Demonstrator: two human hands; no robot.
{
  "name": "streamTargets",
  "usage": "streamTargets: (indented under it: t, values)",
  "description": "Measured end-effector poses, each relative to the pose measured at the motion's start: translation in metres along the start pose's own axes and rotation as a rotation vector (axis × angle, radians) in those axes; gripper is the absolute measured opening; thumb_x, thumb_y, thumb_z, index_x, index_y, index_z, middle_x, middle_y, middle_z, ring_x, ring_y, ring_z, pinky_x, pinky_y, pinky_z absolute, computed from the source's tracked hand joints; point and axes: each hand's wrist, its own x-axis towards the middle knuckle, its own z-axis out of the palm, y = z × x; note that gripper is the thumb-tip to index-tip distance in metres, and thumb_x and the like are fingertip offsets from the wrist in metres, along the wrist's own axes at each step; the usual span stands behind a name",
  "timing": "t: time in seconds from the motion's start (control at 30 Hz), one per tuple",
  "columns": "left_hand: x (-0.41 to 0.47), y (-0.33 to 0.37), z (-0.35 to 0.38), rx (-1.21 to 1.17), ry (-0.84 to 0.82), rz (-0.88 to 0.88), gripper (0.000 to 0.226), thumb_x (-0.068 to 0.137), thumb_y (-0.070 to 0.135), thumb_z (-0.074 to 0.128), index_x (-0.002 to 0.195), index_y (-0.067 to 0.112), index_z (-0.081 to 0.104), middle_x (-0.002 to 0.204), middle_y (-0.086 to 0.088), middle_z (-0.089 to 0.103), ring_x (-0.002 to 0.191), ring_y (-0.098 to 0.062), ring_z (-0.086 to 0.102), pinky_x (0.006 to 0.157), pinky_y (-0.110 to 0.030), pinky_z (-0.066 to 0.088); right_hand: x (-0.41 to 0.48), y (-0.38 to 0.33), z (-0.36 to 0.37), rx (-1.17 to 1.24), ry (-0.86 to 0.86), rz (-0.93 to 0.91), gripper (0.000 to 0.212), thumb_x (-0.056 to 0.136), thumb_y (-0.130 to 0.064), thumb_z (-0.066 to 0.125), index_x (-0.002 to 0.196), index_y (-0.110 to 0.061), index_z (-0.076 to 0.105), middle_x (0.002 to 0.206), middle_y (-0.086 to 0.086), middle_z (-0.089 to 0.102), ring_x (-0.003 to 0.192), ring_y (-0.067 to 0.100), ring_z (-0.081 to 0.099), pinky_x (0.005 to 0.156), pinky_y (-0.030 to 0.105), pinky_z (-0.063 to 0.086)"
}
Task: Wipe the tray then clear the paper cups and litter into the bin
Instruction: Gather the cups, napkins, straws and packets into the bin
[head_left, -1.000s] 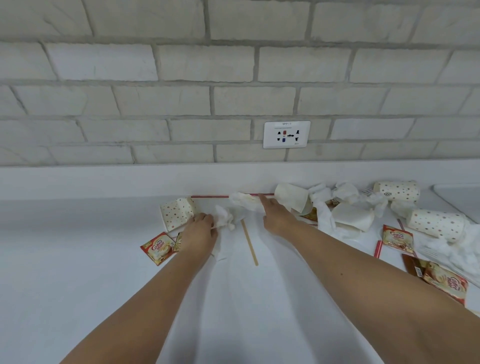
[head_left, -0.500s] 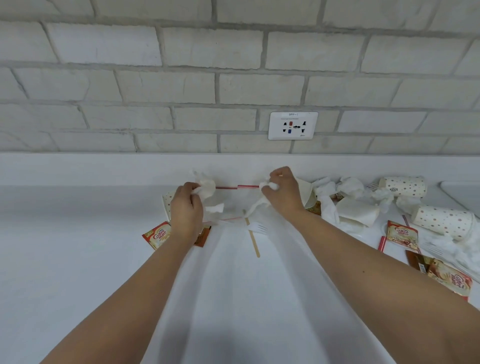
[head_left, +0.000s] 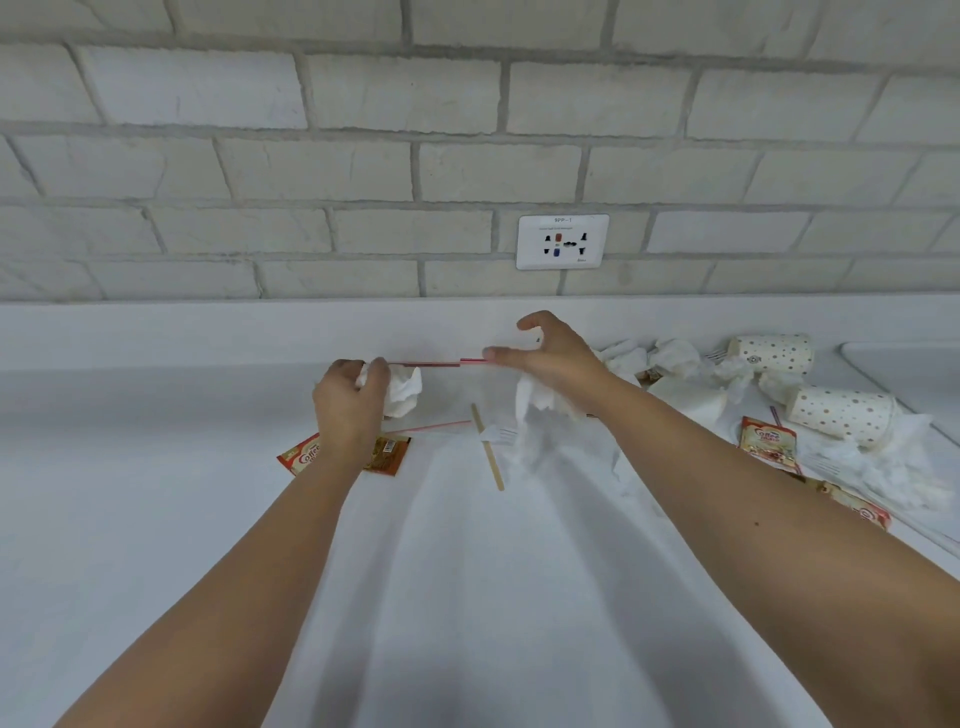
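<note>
Litter is spread along the back of the white surface (head_left: 156, 519), below a brick wall (head_left: 260, 171) fitted with a socket (head_left: 562, 241). A crumpled tissue (head_left: 405, 389) is gripped in the left hand (head_left: 348, 410), the fingers being curled tightly round it just above the surface. The right hand (head_left: 558, 356) is held near the rear ledge, thumb lifted and index finger stretched towards the end of a red striped straw (head_left: 436, 363) laid along that ledge; whether the straw is touched cannot be told. A hanging tissue (head_left: 532, 410) is seen drooping from under this hand, apparently pinched by the lower fingers, which are hidden.

Between the hands a wooden stirrer (head_left: 491, 457) and a white plastic fork (head_left: 501, 434) are laid on the surface, with a second straw (head_left: 431, 428) beside them. A coffee sachet (head_left: 298, 457) and a brown sachet (head_left: 389, 453) are partly covered by the left wrist. At the right, a far paper cup (head_left: 771, 354) and a near paper cup (head_left: 841, 415) are laid on their sides among more tissues and sachets.
</note>
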Motion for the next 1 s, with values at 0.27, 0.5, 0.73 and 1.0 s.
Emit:
streamTargets:
  t: [0.27, 0.5, 0.73, 1.0]
  values:
    - [-0.039, 0.031, 0.043, -0.015, -0.222, -0.073, 0.022, 0.080, 0.011, 0.057, 0.086, -0.009, 0.066, 0.074, -0.011, 0.053, 0.060, -0.015, 0.042, 0.053, -0.025, 0.033, -0.043, 0.029, -0.044, 0.230, 0.025, 0.050, 0.035, 0.077, 0.012, 0.061, 0.105, -0.007, 0.058, 0.092, 0.003, 0.050, 0.088, 0.024, 0.051, 0.066, 0.029, 0.044]
    - [-0.105, 0.069, 0.109, -0.099, -0.432, -0.061, 0.012, 0.079, 0.008, 0.061, 0.068, 0.003, 0.063, 0.063, -0.003, 0.050, 0.057, -0.016, 0.043, 0.050, -0.023, 0.034, -0.110, 0.075, -0.109, 0.192, 0.190, 0.112, 0.033, 0.083, 0.008, 0.056, 0.113, -0.005, 0.061, 0.107, 0.006, 0.052, 0.090, 0.018, 0.049, 0.064, 0.020, 0.038]
    - [-0.223, 0.121, 0.194, -0.234, -0.718, -0.006, 0.025, 0.081, 0.005, 0.057, 0.062, 0.009, 0.040, 0.060, -0.002, 0.031, 0.055, -0.013, 0.028, 0.051, -0.025, 0.025, -0.225, 0.137, -0.203, 0.186, 0.422, 0.212, 0.020, 0.084, 0.006, 0.054, 0.088, -0.012, 0.059, 0.097, 0.006, 0.052, 0.071, 0.014, 0.047, 0.055, 0.018, 0.036]
    - [-0.394, 0.182, 0.258, -0.311, -0.973, 0.054, 0.028, 0.086, 0.017, 0.057, 0.066, 0.012, 0.039, 0.067, -0.004, 0.038, 0.062, -0.016, 0.036, 0.057, -0.028, 0.030, -0.369, 0.209, -0.283, 0.400, 0.638, 0.349, 0.023, 0.090, 0.012, 0.041, 0.080, -0.005, 0.055, 0.092, 0.015, 0.053, 0.074, 0.030, 0.063, 0.067, 0.036, 0.061]
